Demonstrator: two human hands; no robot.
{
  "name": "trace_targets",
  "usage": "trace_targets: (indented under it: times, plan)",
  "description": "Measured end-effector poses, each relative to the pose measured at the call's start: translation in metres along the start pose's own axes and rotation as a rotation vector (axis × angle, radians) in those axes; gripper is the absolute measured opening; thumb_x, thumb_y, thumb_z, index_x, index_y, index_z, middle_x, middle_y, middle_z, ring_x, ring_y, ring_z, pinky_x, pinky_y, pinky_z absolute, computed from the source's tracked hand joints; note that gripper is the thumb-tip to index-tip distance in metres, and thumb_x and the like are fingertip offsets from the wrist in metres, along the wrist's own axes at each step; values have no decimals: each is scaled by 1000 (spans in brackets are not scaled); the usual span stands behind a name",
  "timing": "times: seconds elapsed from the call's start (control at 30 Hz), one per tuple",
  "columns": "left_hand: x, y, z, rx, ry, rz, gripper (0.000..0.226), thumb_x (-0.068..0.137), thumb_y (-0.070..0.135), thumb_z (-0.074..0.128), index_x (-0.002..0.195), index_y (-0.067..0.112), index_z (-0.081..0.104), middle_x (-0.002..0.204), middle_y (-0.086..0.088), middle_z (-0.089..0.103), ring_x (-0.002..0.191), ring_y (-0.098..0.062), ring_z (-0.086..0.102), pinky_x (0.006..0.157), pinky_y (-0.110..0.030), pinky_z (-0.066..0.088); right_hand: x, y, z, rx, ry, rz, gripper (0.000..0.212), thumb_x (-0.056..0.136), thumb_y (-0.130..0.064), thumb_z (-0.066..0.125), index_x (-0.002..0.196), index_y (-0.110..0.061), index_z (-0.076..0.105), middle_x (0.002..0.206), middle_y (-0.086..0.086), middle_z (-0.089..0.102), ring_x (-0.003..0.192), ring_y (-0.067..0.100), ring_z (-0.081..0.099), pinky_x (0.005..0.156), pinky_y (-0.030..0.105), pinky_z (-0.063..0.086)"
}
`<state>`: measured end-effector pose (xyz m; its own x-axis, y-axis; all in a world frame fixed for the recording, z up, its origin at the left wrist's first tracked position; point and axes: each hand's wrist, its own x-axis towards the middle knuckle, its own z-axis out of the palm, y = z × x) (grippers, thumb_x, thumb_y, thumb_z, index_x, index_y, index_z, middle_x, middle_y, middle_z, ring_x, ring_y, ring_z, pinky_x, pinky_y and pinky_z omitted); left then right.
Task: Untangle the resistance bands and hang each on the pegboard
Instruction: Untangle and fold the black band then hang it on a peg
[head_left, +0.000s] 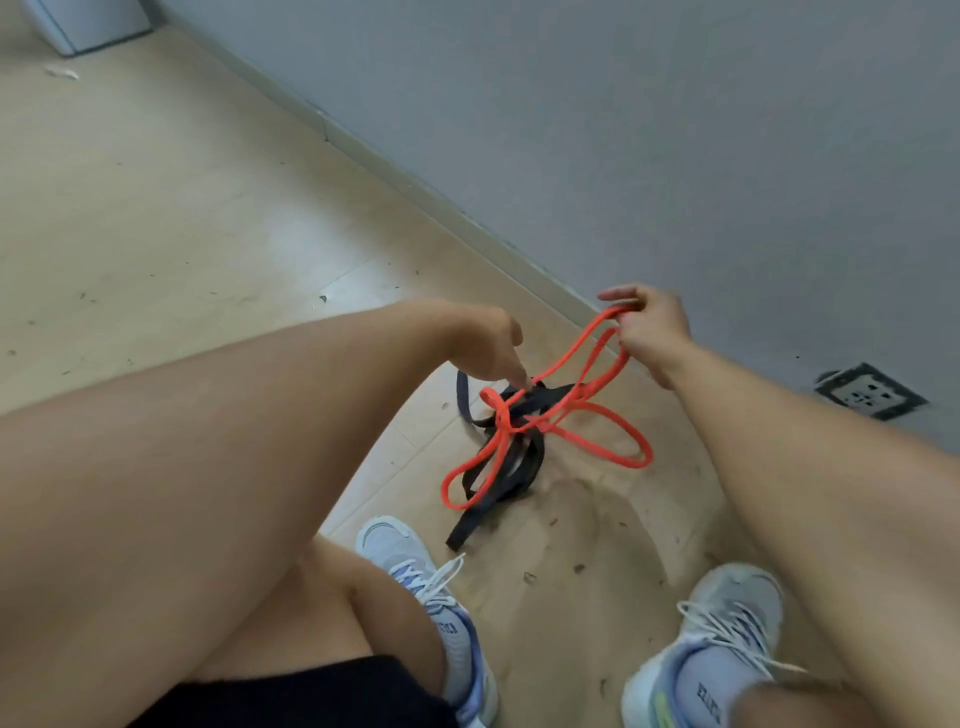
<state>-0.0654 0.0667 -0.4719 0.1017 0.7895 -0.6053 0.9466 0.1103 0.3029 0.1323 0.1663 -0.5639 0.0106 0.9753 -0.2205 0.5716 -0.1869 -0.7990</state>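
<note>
Low over the wooden floor (156, 218) near the wall (675, 130), orange band (587, 358) pinched by right hand (652, 332), stretched down-left to the knot in the black band (511, 467), left hand (485, 345) fingertips curled into that tangle.

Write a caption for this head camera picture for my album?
Right hand lifts an orange band while left hand picks at its tangle with a black band.

The thin band (597, 358) is bright orange, the flat band (511, 483) black, the floor (182, 218) beige, the wall (623, 130) grey.
</note>
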Motion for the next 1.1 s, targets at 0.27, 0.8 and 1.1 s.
trace_targets:
  times: [0.27,0.8,1.1]
  plan:
    - [3,-1,4,0,-25,-4,70,95,46,65,154,17,40,155,-5,46,140,-29,45,112,-37,37,30,35,-78,-738,-170,116,34,96,1,58,123,-13,72,114,16,71,94,33,68,70,25,58]
    - [9,2,14,25,-55,-1,68,96,48,64,154,21,40,154,-2,47,140,-25,45,114,-38,37,-54,120,97,-918,-760,-85,82,96,0,48,165,-33,17,174,-10,2,157,29,21,121,48,35]
    - [13,7,9,65,-70,13,69,96,51,62,155,23,38,156,0,46,140,-25,44,113,-39,36,-100,161,146,-1062,-666,-220,93,93,-10,63,165,-29,8,152,15,33,142,35,35,114,46,38]
